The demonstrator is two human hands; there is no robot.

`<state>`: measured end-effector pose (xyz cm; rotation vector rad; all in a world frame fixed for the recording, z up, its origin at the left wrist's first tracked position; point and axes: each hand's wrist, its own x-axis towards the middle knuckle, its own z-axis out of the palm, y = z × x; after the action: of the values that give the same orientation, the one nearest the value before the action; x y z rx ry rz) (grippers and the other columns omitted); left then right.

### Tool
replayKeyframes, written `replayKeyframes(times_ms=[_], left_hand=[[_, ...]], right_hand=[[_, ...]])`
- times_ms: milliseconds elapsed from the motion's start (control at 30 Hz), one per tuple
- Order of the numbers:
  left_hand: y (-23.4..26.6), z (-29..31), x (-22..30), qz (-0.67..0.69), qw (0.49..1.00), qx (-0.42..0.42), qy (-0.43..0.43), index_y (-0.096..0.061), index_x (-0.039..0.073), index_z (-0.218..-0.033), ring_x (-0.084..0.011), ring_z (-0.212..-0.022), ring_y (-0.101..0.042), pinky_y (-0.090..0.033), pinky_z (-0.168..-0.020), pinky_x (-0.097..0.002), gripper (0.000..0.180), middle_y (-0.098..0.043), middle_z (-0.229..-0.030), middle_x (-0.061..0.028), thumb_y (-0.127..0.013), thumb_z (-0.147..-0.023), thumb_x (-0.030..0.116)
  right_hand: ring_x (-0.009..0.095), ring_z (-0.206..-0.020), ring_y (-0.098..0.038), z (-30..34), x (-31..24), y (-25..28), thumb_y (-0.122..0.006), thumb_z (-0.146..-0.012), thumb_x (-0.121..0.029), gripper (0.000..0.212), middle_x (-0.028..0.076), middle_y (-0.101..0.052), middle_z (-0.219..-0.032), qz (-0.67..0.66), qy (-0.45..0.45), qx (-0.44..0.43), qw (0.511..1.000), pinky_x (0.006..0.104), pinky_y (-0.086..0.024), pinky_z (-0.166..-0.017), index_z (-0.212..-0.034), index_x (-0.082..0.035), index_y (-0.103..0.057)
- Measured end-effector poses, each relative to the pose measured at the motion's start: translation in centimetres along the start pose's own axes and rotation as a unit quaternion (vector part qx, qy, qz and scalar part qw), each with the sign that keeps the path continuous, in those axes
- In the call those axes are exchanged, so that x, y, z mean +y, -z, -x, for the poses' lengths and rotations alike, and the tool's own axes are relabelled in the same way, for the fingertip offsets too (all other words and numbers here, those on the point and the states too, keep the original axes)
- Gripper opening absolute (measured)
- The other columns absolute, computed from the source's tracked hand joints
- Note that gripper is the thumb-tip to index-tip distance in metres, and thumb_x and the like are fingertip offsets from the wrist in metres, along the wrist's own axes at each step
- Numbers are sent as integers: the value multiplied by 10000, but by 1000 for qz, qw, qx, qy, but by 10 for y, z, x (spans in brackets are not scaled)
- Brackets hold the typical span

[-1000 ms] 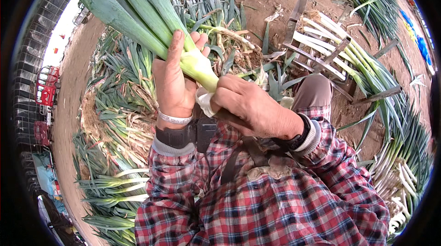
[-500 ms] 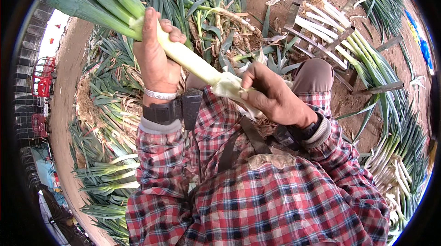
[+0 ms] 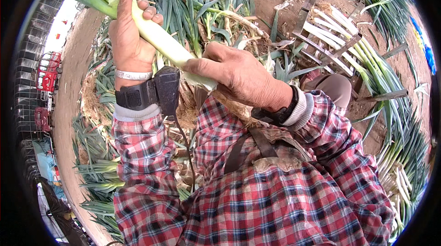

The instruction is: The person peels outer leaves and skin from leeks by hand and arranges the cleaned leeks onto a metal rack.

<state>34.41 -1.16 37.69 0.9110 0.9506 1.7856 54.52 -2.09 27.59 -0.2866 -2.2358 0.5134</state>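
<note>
A thick leek [image 3: 161, 39] slants across in front of me, green leaves at the upper left and pale stalk toward the middle. My left hand [image 3: 131, 39] is wrapped around the stalk just below the leaves, thumb pointing up along it. Lower down, my right hand [image 3: 239, 74] grips the stalk, its thumb laid across the pale part. Loosened outer skin [image 3: 202, 81] hangs below the right thumb. Beneath that hand, the roots are near my lap. The right fingertips are mostly hidden behind the leek.
Untrimmed leeks [image 3: 216, 12] lie heaped ahead, with more piles [image 3: 98, 172] at the left. To the right, a metal rack [image 3: 333, 48] holds cleaned leeks [image 3: 367, 58]. Another leek pile [image 3: 404, 168] lies at the lower right. Red crates [image 3: 49, 71] stand at the far left.
Both hands and the leek have shifted left, the left hand also upward. My right hand has gone from pinching the peeling skin at the lower end to gripping the stalk higher up.
</note>
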Motion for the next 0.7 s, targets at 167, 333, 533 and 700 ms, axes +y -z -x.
replayKeyframes(times_ms=[167, 333, 533, 700], left_hand=[[47, -31, 21, 10, 1000, -20, -18, -517, 106, -915, -91, -617, -487, -436, -574, -290, 285, -497, -721, 19, -727, -895, 298], [99, -55, 56, 75, 997, 27, 22, -505, 109, -809, -93, -576, -461, -421, -581, -273, 288, -462, -663, 27, -686, -917, 304], [158, -64, 121, 68, 995, 60, 31, -491, 91, -754, -112, -561, -448, -425, -579, -283, 368, -449, -612, 7, -695, -899, 360], [201, -49, 221, 35, 997, 47, -44, -457, 70, -762, -120, -586, -436, -429, -621, -301, 394, -431, -633, 0, -660, -922, 368]], right_hand=[[316, -772, -612, 39, -7, 11, -603, -807, -65, 212, 118, -540, -822, -109, -10, -53, 993, 423, -504, -646, -1017, -53, -575], [343, -882, -662, 154, -7, 31, -602, -736, 96, 333, 150, -656, -975, -144, -225, -91, 959, 394, -535, -762, -1042, -31, -631], [381, -845, -663, 216, -7, 58, -590, -703, 62, 289, 203, -667, -856, -80, -376, -181, 905, 428, -530, -716, -974, -14, -655], [397, -798, -651, 240, 33, 55, -570, -785, -57, 238, 218, -655, -829, 85, -357, -335, 868, 487, -519, -700, -1008, -25, -647]])
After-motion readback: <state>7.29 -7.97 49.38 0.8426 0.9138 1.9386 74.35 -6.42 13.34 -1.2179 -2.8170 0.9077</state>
